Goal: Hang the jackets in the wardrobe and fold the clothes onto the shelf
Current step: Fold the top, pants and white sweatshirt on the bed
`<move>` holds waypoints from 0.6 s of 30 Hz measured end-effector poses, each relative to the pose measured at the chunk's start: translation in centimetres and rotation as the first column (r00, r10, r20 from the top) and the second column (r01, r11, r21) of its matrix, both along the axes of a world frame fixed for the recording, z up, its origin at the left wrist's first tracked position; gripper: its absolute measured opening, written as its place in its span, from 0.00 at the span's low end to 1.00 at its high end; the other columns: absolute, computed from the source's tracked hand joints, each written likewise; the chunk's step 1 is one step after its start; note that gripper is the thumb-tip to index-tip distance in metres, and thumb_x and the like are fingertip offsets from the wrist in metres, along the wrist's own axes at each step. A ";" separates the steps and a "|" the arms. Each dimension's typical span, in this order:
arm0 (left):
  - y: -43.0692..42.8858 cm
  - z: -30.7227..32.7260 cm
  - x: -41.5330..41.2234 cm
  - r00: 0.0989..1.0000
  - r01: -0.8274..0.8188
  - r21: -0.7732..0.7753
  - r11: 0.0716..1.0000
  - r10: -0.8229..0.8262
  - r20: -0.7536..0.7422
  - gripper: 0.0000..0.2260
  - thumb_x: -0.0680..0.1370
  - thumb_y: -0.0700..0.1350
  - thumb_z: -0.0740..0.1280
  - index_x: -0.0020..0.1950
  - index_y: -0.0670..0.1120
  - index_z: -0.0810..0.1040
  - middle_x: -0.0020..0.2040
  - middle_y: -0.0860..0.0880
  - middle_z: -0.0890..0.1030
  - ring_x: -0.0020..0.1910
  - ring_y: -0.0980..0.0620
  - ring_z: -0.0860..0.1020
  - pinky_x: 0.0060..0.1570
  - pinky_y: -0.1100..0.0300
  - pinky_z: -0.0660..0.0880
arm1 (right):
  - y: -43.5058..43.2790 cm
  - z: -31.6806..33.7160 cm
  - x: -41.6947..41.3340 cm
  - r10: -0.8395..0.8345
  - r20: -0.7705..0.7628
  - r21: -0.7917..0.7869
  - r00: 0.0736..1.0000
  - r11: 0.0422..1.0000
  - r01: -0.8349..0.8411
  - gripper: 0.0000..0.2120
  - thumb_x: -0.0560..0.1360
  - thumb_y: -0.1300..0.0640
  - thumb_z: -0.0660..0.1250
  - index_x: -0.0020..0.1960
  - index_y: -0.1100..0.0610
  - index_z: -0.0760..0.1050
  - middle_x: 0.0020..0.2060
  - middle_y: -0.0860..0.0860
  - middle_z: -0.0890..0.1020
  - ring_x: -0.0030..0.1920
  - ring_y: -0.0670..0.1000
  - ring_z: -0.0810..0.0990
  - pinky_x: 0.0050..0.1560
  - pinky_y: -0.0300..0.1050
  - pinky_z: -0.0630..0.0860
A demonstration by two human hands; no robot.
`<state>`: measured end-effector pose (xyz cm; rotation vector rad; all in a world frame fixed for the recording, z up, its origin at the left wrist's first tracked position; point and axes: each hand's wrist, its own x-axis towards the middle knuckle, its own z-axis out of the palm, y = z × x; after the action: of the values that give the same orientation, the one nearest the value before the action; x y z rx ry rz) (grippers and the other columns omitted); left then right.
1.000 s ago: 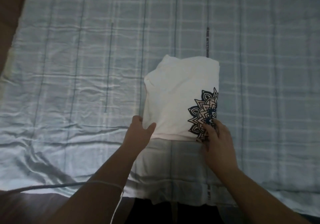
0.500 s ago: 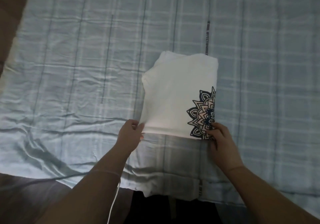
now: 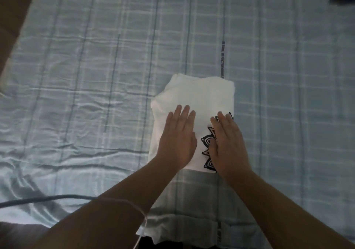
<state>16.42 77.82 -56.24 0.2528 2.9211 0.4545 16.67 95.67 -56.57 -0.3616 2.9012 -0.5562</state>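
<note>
Folds may spring loose, I judge, once my flat, open left hand (image 3: 177,143) and right hand (image 3: 227,143) leave the shirt (image 3: 201,95).

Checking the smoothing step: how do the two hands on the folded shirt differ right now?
The left hand lies on the plain white part of the shirt; the right hand covers its dark print. A thin thread crosses the left forearm; the right forearm is bare. Both lie flat, palm down.

A white folded shirt (image 3: 196,97) (black mandala print (image 3: 208,147) at its right edge) on a pale blue plaid bedsheet (image 3: 96,75).
</note>
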 end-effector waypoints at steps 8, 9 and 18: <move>-2.2 -6.1 -1.2 0.993 0.095 -0.115 0.989 -0.085 0.088 0.31 0.82 0.58 0.51 0.82 0.47 0.51 0.82 0.43 0.52 0.81 0.44 0.47 0.78 0.43 0.47 | 0.3 -5.8 -1.9 0.124 0.117 0.298 0.985 0.942 -0.154 0.33 0.81 0.44 0.49 0.80 0.60 0.48 0.80 0.57 0.50 0.80 0.56 0.46 0.77 0.59 0.51; -2.2 -6.3 -1.5 0.993 0.090 -0.113 0.990 -0.080 0.092 0.30 0.82 0.58 0.52 0.82 0.48 0.52 0.82 0.43 0.53 0.81 0.44 0.48 0.78 0.43 0.47 | 0.3 -6.1 -1.9 0.123 0.116 0.294 0.986 0.944 -0.152 0.34 0.81 0.44 0.50 0.80 0.60 0.48 0.80 0.57 0.50 0.80 0.56 0.46 0.78 0.59 0.51; -2.0 -5.6 -2.3 0.989 0.068 -0.121 0.990 -0.051 0.139 0.30 0.81 0.58 0.51 0.81 0.47 0.54 0.81 0.41 0.54 0.81 0.42 0.49 0.77 0.40 0.48 | 0.1 -5.4 -2.4 0.115 0.180 0.287 0.977 0.944 -0.164 0.34 0.81 0.44 0.50 0.80 0.60 0.49 0.80 0.57 0.51 0.80 0.57 0.48 0.77 0.60 0.51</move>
<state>14.16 75.82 -61.85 0.2797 2.7868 0.2668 14.30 95.75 -62.01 -0.4507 2.7175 -0.1100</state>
